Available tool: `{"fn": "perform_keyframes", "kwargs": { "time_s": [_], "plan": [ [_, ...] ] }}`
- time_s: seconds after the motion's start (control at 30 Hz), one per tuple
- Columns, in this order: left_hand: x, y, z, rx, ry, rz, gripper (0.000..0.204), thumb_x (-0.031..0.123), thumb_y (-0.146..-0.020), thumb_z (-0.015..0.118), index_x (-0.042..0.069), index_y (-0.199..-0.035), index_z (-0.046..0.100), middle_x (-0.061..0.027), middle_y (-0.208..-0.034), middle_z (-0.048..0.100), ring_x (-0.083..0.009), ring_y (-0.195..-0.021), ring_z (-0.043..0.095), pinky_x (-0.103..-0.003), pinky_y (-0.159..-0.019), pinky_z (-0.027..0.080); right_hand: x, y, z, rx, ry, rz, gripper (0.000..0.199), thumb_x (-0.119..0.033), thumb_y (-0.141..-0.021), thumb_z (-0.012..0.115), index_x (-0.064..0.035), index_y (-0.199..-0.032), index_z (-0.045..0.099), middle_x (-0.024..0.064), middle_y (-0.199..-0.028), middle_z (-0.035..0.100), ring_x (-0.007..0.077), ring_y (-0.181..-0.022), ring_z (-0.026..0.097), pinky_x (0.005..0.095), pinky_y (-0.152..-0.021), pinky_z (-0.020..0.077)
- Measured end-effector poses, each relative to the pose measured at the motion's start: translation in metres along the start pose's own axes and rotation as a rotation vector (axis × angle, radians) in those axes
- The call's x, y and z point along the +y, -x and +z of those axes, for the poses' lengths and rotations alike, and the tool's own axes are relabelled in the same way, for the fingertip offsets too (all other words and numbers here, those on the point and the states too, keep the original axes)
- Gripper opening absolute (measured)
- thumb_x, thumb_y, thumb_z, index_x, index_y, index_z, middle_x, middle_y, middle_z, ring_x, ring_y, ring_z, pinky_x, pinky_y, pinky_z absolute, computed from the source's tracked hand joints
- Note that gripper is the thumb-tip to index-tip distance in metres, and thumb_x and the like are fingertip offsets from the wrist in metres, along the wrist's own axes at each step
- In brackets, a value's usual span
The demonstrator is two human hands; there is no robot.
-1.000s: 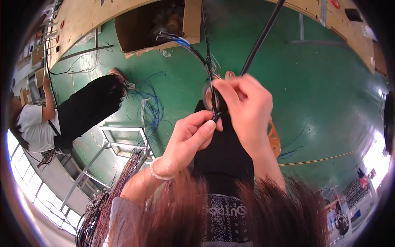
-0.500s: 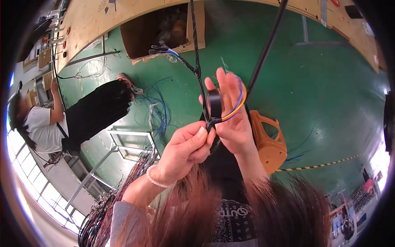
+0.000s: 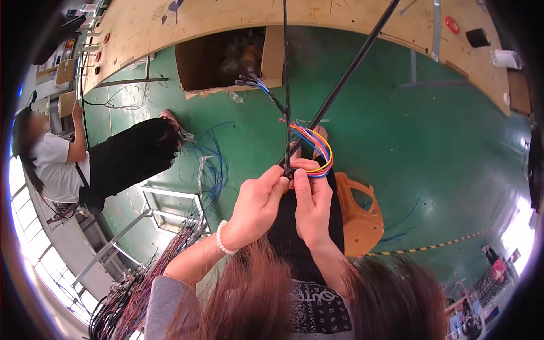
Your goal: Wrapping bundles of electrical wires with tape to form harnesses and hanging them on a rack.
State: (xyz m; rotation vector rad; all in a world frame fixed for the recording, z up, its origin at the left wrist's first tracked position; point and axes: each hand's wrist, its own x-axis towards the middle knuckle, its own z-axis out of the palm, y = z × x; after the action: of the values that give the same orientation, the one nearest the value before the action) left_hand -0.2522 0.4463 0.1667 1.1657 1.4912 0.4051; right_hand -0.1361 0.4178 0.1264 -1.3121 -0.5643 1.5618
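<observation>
Both hands pinch the black cable bundle (image 3: 286, 136) where its coloured wires (image 3: 314, 150) loop out: left hand (image 3: 258, 207) grips the junction, right hand (image 3: 311, 207) steadies below. I'd best keep the loop taut and fingers close to the split.

hands (image 3: 286, 201) pinching black cable (image 3: 286, 102), coloured wires (image 3: 314, 147)
</observation>
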Motion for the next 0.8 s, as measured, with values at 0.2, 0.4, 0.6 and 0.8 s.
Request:
{"fn": "perform_keyframes", "kwargs": {
  "time_s": [0.2, 0.4, 0.6, 0.8],
  "plan": [
    [0.006, 0.002, 0.001, 0.046, -0.241, 0.225, 0.013, 0.014, -0.093, 0.053, 0.004, -0.087, 0.048, -0.0218, -0.062, 0.053, -0.0432, -0.061, 0.055, -0.049, -0.052, 0.039, -0.017, 0.010, -0.001, 0.168, 0.038, 0.086, 0.014, -0.011, -0.098, 0.051, -0.0006, -0.100, 0.059, 0.0003, -0.084, 0.056, 0.0069, -0.074, 0.051, 0.0206, -0.067, 0.0433],
    [-0.018, 0.001, -0.010, 0.033, -0.212, 0.095, 0.016, 0.016, -0.095, 0.051, 0.003, -0.087, 0.048, -0.0210, -0.063, 0.053, -0.0419, -0.061, 0.056, -0.047, -0.054, 0.041, -0.053, 0.014, -0.058, 0.028, 0.529, -0.143, 0.012, -0.002, -0.094, 0.051, -0.0010, -0.082, 0.054, 0.0021, -0.080, 0.054, 0.0085, -0.073, 0.049, 0.0236, -0.067, 0.0418],
    [0.010, -0.004, 0.009, -0.028, 0.062, -0.033, 0.017, 0.016, -0.098, 0.047, 0.002, -0.099, 0.057, -0.0088, -0.063, 0.051, -0.0179, -0.055, 0.050, -0.032, -0.052, 0.038, -0.156, -0.286, 0.008, 0.150, 0.921, -1.188, 0.007, -0.005, -0.082, 0.067, -0.0051, -0.083, 0.060, 0.0068, -0.088, 0.062, 0.0266, -0.080, 0.058, 0.0379, -0.067, 0.0449],
    [0.012, 0.001, -0.005, -0.206, 0.871, -0.312, 0.025, 0.018, -0.103, 0.040, 0.003, -0.116, 0.055, 0.0088, -0.061, 0.033, -0.0018, -0.050, 0.029, -0.020, -0.045, 0.023, -0.129, -0.413, 0.070, 0.139, 1.250, -1.186, 0.023, -0.019, -0.088, 0.064, -0.0027, -0.104, 0.066, 0.0120, -0.104, 0.066, 0.0297, -0.101, 0.060, 0.0406, -0.091, 0.0462]
  ]
}}
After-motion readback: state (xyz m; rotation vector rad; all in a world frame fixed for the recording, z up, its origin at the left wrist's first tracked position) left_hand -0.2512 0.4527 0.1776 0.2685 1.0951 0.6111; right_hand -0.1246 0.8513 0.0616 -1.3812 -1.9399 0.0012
